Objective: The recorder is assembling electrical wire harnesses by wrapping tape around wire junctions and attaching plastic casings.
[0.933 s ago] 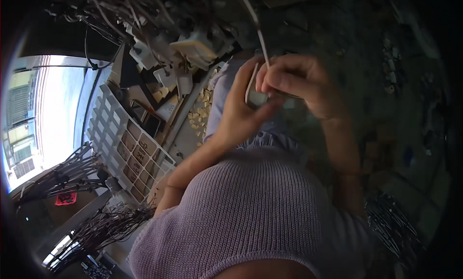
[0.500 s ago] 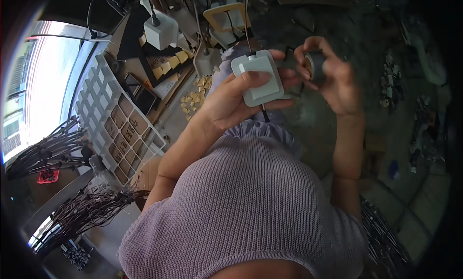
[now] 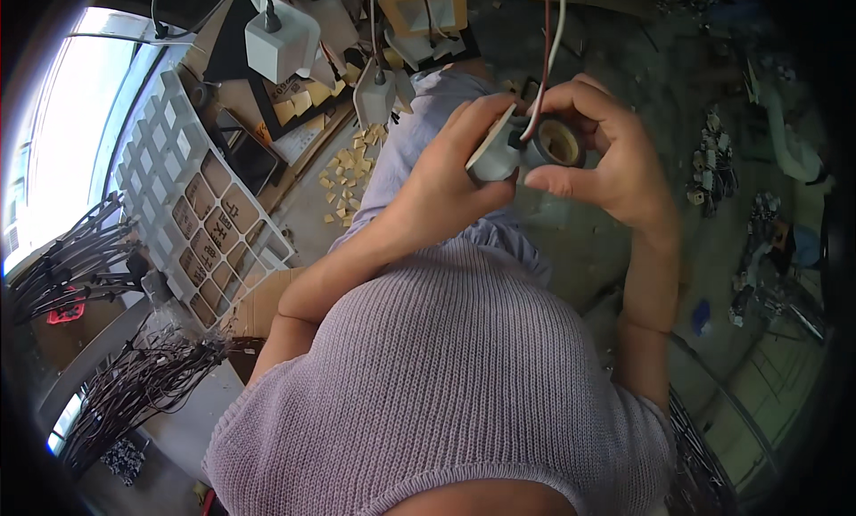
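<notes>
Closest to the camera is a ribbed lilac top (image 3: pixel 446 364), filling the lower middle. Beyond it, above the lap, the left hand (image 3: pixel 448 170) grips a white housing (image 3: pixel 495 157), fingers over its top and thumb beneath. The housing sits between the two hands, tipped on edge: its flat plate shows as a thin rim whose long axis slants from lower left to upper right. The plate's broad face turns toward the left palm, and the boxy back points right. From a black collar on that back, a cable (image 3: pixel 547 39) with a reddish and a whitish strand curves up to the top edge.

The right hand (image 3: pixel 617 158) is curled around a dark tape roll (image 3: pixel 559 144), thumb at its lower side, the tan-lined hole facing up toward the camera. The roll is just beside the collar; whether they touch cannot be told, nor whether the hands' fingertips meet.

Past the hands, lavender cloth (image 3: pixel 406 151) covers the legs. On the left, small tan pieces (image 3: pixel 348 173) lie scattered on the desk (image 3: pixel 308 215), near a dark flat rectangle (image 3: pixel 248 155) and a pale gridded panel (image 3: pixel 183 144). More white housings (image 3: pixel 281 48) with cables are at the upper left. Dark cable bundles (image 3: pixel 152 382) spread along the left side. Farther off are the floor (image 3: pixel 575 235), with a blue item (image 3: pixel 702 317) at right, and a bright opening (image 3: pixel 85 115) at far left.
</notes>
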`<state>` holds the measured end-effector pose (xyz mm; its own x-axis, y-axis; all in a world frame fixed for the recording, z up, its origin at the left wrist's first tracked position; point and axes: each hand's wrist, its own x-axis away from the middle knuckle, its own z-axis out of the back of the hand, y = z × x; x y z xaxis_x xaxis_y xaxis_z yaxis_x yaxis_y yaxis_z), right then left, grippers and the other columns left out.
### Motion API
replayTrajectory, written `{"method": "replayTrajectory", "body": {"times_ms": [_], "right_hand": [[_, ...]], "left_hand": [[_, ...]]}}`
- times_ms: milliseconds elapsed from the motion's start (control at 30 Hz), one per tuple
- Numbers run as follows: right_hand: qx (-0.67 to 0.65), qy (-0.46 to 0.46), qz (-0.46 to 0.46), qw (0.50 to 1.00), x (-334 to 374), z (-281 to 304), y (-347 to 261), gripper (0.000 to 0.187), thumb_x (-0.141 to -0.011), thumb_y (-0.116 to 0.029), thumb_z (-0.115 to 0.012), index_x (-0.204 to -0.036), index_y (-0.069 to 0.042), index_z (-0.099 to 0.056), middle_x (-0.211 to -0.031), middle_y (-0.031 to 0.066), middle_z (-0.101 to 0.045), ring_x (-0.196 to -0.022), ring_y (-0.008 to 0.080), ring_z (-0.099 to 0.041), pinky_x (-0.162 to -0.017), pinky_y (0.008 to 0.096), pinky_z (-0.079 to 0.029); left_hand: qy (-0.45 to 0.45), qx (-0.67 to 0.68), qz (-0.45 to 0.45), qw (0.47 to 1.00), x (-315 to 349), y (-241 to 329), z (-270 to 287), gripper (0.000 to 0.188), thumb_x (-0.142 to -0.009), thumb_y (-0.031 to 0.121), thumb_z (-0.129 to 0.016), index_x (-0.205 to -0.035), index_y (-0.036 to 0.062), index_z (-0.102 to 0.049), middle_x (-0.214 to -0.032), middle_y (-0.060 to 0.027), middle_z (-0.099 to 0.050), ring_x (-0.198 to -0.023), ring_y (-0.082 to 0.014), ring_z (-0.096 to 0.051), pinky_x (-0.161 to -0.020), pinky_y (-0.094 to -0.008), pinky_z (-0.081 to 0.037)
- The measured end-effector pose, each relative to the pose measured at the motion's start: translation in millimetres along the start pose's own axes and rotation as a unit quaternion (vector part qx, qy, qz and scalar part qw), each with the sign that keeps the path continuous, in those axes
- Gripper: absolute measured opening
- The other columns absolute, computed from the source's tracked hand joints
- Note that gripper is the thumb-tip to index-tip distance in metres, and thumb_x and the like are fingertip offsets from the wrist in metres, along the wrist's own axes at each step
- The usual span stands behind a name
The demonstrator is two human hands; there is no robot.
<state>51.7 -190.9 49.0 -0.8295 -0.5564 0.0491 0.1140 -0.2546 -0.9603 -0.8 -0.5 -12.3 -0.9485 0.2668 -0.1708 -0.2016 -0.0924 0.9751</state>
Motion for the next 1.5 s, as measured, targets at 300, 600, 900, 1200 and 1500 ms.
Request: {"method": "replayTrajectory", "body": {"times_ms": [300, 600, 900, 1200, 1500], "right_hand": [[0.136, -0.190, 0.097, 0.967, -15, 26, 1, 0.052, -0.058, -0.017, -0.082, -0.105, -0.003, -0.065, -0.104, 0.0054, -0.050, -0.098, 0.0199, -0.053, -0.085, 0.0299, -0.043], [0.012, -0.054, -0.057, 0.997, 6, -11, -19, 0.106, -0.049, -0.030, -0.092, -0.137, 0.003, -0.043, -0.097, 0.0009, -0.052, -0.093, 0.0118, -0.054, -0.091, 0.0257, -0.043], [-0.115, -0.112, 0.031, 0.987, -32, 12, 3, 0.048, -0.083, -0.009, -0.061, -0.129, 0.001, -0.049, -0.122, 0.0099, -0.059, -0.113, 0.0170, -0.055, -0.099, 0.0318, -0.042], [-0.058, -0.332, 0.248, 0.908, -65, 18, 16, 0.043, -0.078, -0.021, -0.073, -0.112, 0.003, -0.063, -0.113, 0.0177, -0.057, -0.109, 0.0276, -0.055, -0.096, 0.0386, -0.042], [0.035, -0.311, 0.278, 0.908, -59, 14, 12, 0.022, -0.071, 0.002, -0.068, -0.092, -0.005, -0.065, -0.121, 0.0100, -0.052, -0.112, 0.0239, -0.054, -0.091, 0.0344, -0.046]], "left_hand": [[-0.011, 0.013, 0.028, 0.999, 2, -1, -3, 0.056, -0.072, -0.002, -0.063, -0.125, 0.0032, -0.047, -0.111, -0.0105, -0.057, -0.106, -0.0204, -0.055, -0.090, -0.0296, -0.043], [0.114, -0.097, -0.061, 0.987, -12, -12, -10, 0.060, -0.063, -0.002, -0.070, -0.119, 0.0018, -0.051, -0.099, -0.0171, -0.054, -0.094, -0.0370, -0.055, -0.079, -0.0369, -0.048], [-0.362, 0.634, 0.205, 0.651, -12, -10, -2, 0.059, -0.065, 0.017, -0.059, -0.112, -0.0169, -0.049, -0.078, -0.0193, -0.059, -0.068, -0.0228, -0.062, -0.035, -0.0207, -0.043], [-0.468, 0.760, 0.209, 0.401, -3, -19, -13, 0.064, -0.068, 0.019, -0.058, -0.117, -0.0178, -0.042, -0.074, -0.0202, -0.051, -0.061, -0.0248, -0.056, -0.031, -0.0200, -0.038], [-0.433, 0.712, 0.240, 0.498, -8, -30, -3, 0.060, -0.067, 0.018, -0.057, -0.114, -0.0170, -0.044, -0.070, -0.0191, -0.050, -0.057, -0.0228, -0.054, -0.031, -0.0196, -0.036]]}}
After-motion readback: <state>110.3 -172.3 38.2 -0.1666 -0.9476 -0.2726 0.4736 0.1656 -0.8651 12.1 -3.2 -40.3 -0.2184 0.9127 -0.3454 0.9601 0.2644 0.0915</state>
